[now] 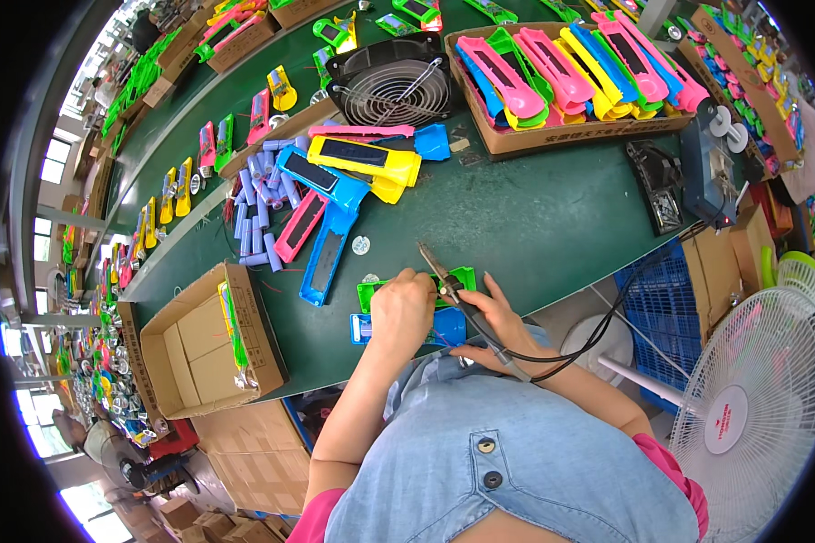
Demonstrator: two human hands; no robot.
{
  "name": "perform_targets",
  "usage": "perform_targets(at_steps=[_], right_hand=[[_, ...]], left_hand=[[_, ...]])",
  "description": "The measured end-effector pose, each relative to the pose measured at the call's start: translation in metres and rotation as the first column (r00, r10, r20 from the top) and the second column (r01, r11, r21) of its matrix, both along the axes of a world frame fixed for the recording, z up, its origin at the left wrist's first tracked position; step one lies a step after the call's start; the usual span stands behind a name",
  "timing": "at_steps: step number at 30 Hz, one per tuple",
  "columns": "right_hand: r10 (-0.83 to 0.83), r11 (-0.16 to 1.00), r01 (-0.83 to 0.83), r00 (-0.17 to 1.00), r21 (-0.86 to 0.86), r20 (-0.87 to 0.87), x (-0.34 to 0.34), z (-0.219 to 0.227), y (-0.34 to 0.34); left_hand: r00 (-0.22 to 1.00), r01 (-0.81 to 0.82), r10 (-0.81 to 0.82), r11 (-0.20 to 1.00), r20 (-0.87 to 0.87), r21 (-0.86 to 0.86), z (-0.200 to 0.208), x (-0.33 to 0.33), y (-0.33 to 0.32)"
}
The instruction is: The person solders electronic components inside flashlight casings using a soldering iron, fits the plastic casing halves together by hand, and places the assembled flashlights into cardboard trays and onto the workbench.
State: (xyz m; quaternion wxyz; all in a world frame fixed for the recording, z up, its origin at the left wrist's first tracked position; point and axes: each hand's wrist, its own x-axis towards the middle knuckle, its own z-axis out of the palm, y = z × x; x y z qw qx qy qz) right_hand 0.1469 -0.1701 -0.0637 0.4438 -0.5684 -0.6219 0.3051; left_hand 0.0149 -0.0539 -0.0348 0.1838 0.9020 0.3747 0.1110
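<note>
At the near edge of the green table, my left hand (402, 312) is closed, its fingertips bent down over a green plastic casing (465, 279). What they pinch is hidden. A blue plastic casing (448, 328) lies just nearer to me, partly under the same hand. My right hand (498, 321) is closed round a soldering iron (451, 282), whose tip points up and to the left, above the table. The iron's black cord (572, 360) loops off to the right. Beyond the hands lies a small round silvery disc (360, 245).
Purple battery cells (261, 195) lie piled behind loose yellow and blue casings (362, 158). A carton of coloured casings (570, 136) and a black metal fan (394, 86) stand at the back. Left is an open cardboard box (186, 348); right, a soldering station (706, 167) and white fan (756, 389).
</note>
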Motion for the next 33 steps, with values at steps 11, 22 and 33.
perform_targets(at_steps=[11, 22, 33], right_hand=[[0.057, 0.998, -0.056, 0.994, -0.014, 0.096, 0.038, 0.011, 0.026], [-0.053, 0.995, 0.052, 0.999, 0.089, 0.003, 0.033, 0.009, -0.001], [-0.478, 0.812, 0.577, 0.574, -0.086, -0.665, -0.006, 0.0, -0.037]], left_hand=[[0.923, 0.326, -0.288, 0.938, 0.253, -0.12, 0.032, -0.041, -0.002], [0.871, -0.034, -0.073, 0.977, 0.485, 0.21, -0.027, -0.02, -0.036], [0.889, -0.087, 0.147, 0.984, 0.434, -0.154, -0.003, -0.021, -0.024]])
